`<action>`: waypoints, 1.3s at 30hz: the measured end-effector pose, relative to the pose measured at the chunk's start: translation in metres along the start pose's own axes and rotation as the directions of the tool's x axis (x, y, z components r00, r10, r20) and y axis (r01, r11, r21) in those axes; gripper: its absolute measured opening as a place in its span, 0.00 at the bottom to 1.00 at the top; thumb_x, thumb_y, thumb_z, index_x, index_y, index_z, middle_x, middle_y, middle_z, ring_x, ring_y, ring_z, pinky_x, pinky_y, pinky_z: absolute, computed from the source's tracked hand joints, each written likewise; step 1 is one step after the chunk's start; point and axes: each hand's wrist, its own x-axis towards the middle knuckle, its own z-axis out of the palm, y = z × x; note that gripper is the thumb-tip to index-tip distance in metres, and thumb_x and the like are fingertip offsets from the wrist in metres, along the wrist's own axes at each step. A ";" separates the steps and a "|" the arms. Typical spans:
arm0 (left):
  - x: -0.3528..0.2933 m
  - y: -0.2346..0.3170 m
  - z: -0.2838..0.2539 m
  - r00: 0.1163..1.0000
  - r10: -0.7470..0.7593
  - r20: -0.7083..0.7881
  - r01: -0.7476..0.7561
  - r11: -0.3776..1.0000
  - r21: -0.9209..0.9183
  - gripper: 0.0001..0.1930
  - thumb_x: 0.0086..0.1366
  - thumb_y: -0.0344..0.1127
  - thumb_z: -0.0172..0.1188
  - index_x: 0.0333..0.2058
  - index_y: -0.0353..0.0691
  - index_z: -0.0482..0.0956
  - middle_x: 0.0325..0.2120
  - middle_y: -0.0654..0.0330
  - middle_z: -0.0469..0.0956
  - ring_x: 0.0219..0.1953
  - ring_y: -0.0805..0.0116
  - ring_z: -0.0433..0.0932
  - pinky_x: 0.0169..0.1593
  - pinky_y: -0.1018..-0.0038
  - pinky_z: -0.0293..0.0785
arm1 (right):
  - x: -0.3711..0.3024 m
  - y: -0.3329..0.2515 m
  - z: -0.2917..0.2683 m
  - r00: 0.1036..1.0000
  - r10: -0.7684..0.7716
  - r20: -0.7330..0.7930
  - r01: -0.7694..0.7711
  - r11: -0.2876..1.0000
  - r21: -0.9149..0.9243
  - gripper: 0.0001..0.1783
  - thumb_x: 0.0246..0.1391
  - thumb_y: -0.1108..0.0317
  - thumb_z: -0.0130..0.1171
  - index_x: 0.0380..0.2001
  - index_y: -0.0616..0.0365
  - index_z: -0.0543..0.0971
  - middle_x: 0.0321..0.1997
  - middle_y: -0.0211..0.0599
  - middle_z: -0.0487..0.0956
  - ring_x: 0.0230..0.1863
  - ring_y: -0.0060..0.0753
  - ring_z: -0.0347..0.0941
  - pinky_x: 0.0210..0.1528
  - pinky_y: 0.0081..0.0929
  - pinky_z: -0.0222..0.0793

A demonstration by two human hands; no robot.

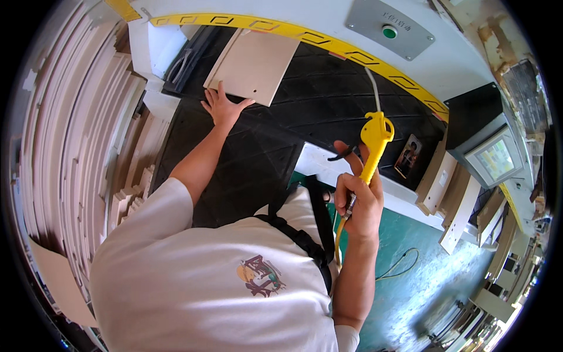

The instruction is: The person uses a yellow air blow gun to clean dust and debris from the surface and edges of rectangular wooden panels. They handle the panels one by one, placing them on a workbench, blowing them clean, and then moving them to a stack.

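A pale, flat panel (255,61) with a small dark hole near its near edge lies on the black machine bed (316,100). My left hand (224,107) rests against the panel's near edge, its fingers spread and nothing gripped. On the right, my right hand (360,202) is wrapped round the handle of a yellow air blow gun (375,138). The gun's thin nozzle points away from me toward the far yellow strip, and its yellow hose runs down beside my forearm. A black looped strap or lever shows next to the right fingers.
Stacks of long pale boards (76,117) stand at the left. A white machine beam with a yellow marked strip (316,40) and a green button (389,31) crosses the far side. At the right are a tilted screen (495,154), several board pieces (460,205) and a green floor (404,234).
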 end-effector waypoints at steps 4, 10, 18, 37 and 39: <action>0.000 0.000 -0.003 1.000 -0.012 0.015 0.012 1.000 0.010 0.67 0.41 0.76 0.74 0.73 0.44 0.56 0.73 0.31 0.52 0.78 0.37 0.45 0.74 0.34 0.37 | 0.003 -0.018 0.027 0.993 -0.100 -0.060 0.098 0.995 -0.032 0.41 0.55 0.79 0.49 0.74 0.66 0.54 0.65 0.57 0.73 0.14 0.17 0.64 0.13 0.15 0.60; -0.001 -0.001 0.000 1.000 0.010 0.004 -0.010 1.000 0.005 0.68 0.42 0.77 0.73 0.74 0.43 0.55 0.73 0.33 0.52 0.78 0.38 0.45 0.73 0.31 0.36 | 0.021 -0.032 0.044 0.984 -0.167 -0.061 0.164 0.985 -0.053 0.43 0.54 0.81 0.49 0.74 0.67 0.52 0.63 0.56 0.74 0.14 0.16 0.63 0.12 0.17 0.60; -0.001 -0.009 0.008 0.996 0.046 -0.082 -0.043 0.998 0.048 0.68 0.39 0.80 0.72 0.72 0.41 0.59 0.70 0.32 0.59 0.76 0.37 0.50 0.72 0.30 0.43 | 0.009 -0.025 0.027 0.995 -0.103 -0.004 0.102 0.993 -0.055 0.37 0.57 0.81 0.51 0.71 0.64 0.59 0.64 0.49 0.76 0.13 0.18 0.65 0.11 0.19 0.62; 0.002 0.002 0.011 0.998 0.031 -0.057 -0.026 0.996 0.079 0.66 0.42 0.79 0.71 0.74 0.50 0.55 0.72 0.36 0.57 0.77 0.42 0.49 0.73 0.33 0.45 | -0.136 -0.030 -0.113 0.869 0.495 -0.007 -0.317 0.546 -0.775 0.30 0.71 0.44 0.54 0.57 0.61 0.73 0.40 0.37 0.79 0.43 0.31 0.72 0.52 0.30 0.68; 0.003 -0.005 0.010 0.997 0.032 -0.070 -0.027 0.997 0.078 0.65 0.43 0.78 0.71 0.74 0.50 0.56 0.72 0.36 0.56 0.77 0.42 0.49 0.73 0.34 0.45 | -0.138 -0.037 -0.136 0.799 0.590 -0.117 -0.419 0.407 -0.812 0.27 0.71 0.45 0.53 0.57 0.59 0.74 0.41 0.37 0.81 0.44 0.33 0.75 0.52 0.29 0.68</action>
